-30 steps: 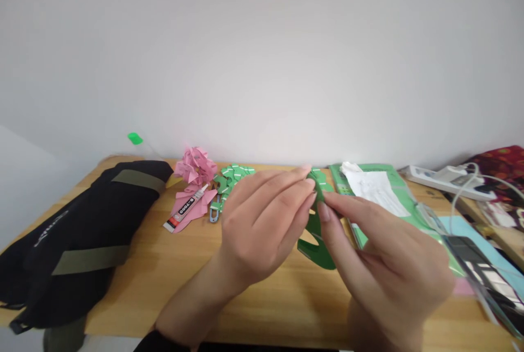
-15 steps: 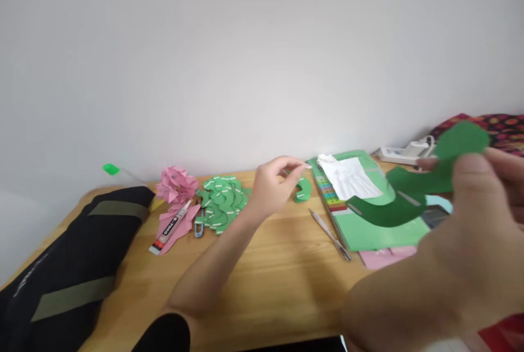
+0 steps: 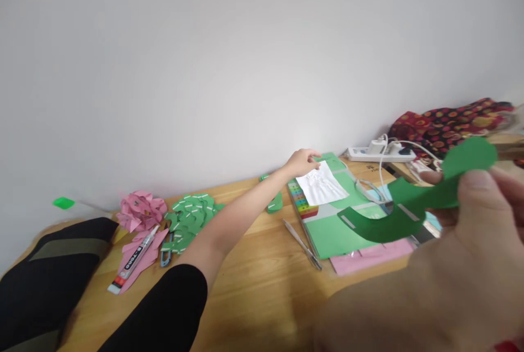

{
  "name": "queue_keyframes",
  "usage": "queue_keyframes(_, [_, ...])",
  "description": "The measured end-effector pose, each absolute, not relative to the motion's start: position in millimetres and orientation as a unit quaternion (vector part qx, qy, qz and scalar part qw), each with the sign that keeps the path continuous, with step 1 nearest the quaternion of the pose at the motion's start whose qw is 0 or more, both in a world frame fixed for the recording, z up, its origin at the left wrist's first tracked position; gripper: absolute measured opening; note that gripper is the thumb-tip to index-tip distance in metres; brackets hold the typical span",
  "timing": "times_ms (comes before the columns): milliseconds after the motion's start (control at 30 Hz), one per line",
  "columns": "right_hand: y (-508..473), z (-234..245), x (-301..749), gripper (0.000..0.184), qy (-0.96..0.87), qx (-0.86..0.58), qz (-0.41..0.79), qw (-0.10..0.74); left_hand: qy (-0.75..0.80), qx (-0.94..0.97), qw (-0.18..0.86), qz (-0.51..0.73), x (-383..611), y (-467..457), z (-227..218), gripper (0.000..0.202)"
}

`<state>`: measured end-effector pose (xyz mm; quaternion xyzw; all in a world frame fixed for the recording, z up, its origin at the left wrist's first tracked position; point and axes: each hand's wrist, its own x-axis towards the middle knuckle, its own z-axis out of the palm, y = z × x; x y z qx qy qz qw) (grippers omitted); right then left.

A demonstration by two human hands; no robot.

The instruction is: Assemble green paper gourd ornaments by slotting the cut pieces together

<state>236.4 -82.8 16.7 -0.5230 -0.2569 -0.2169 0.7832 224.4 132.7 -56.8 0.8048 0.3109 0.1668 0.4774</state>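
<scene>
My right hand (image 3: pixel 483 232) pinches a curved green paper cutout (image 3: pixel 376 226) between thumb and fingers, raised in front of the folder at the right. Two pale strips lie on the cutout's curved part, and its rounded end rises above my thumb. Further off, my left hand (image 3: pixel 303 162) is at the top corner of a crinkled white paper sheet (image 3: pixel 323 185), its fingers apart. That sheet lies on a green folder (image 3: pixel 338 237). Beneath my left forearm, a few green cutouts (image 3: pixel 275 203) with pale strips are partly hidden.
At the left are a pile of green cutouts (image 3: pixel 192 213), a pink paper flower (image 3: pixel 141 210), a glue tube (image 3: pixel 133 262) and a black case (image 3: pixel 53 270). A pen (image 3: pixel 302 245) lies beside the folder. A power strip (image 3: pixel 356 154) and patterned cloth (image 3: pixel 442 125) are behind, right.
My left hand has moved right, from above the small green cutouts to the white sheet, and its pinch has opened. My right hand still holds the cutout. The view has turned right.
</scene>
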Motion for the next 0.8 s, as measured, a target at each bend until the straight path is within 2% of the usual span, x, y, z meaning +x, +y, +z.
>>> queue_keyframes(33, [-83,24,231,0.015,-0.160,-0.538,-0.233,0.794,0.309,0.796,0.489,0.179,221,127,-51,0.026])
queue_keyframes(100, [-82,35,223,0.013,-0.114,-0.553,-0.196,0.802,0.297,0.777,0.515,0.205,206,107,-36,0.026])
queue_keyframes(167, [-78,39,220,0.012,-0.154,-0.555,-0.114,0.810,0.274,0.763,0.541,0.222,180,81,-19,0.030])
queue_keyframes(233, [-74,39,219,0.010,-0.225,-0.549,-0.040,0.804,0.207,0.719,0.616,0.244,145,53,-4,0.047])
queue_keyframes(300, [-69,37,215,0.007,-0.290,-0.546,0.003,0.786,0.146,0.683,0.658,0.281,109,28,7,0.046])
queue_keyframes(433, [-54,33,195,0.003,-0.366,-0.534,0.062,0.760,0.206,0.686,0.609,0.342,59,-1,17,0.019])
queue_keyframes(667, [-39,24,158,0.009,-0.471,-0.468,0.190,0.724,0.278,0.655,0.556,0.430,23,-9,12,0.024])
queue_keyframes(800, [-37,23,148,0.009,-0.497,-0.448,0.234,0.705,0.302,0.647,0.528,0.459,8,-11,6,0.012])
